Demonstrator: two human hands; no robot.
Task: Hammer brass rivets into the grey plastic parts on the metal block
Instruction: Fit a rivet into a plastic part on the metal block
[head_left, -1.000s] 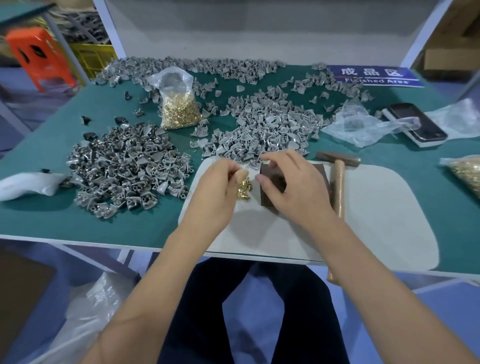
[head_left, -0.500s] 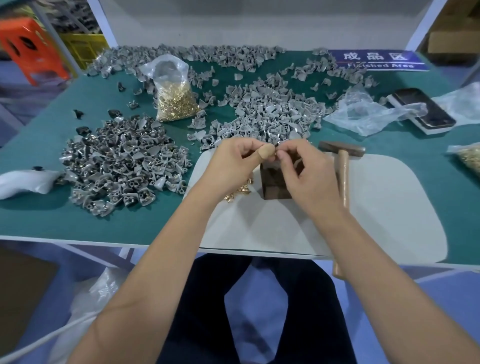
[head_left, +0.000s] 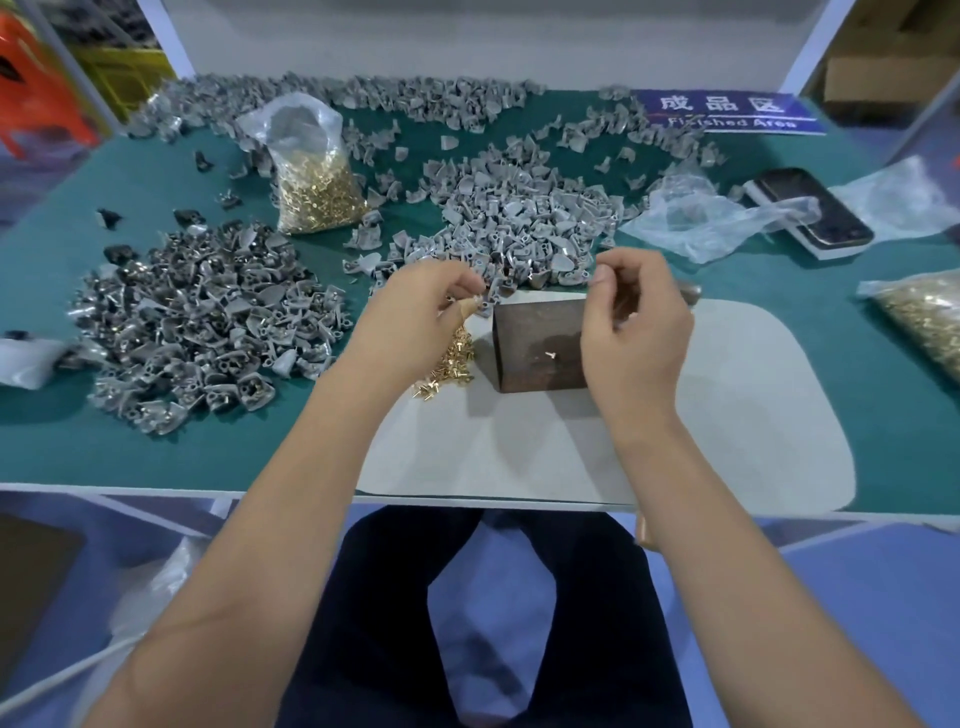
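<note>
A grey part is pinched in the curled fingers of the left hand, just left of the block's far corner. The right hand is held over the block's right side, thumb and forefinger pressed together; whether a rivet is pinched there cannot be told. One rivet lies on the block. The part is best seated flat on the block and a rivet started straight in its hole before the hammer, mostly hidden behind the right hand, is taken up. Loose rivets lie on the grey mat. The green table carries part heaps, rivet bags and a phone; a blue sign is at the back.
</note>
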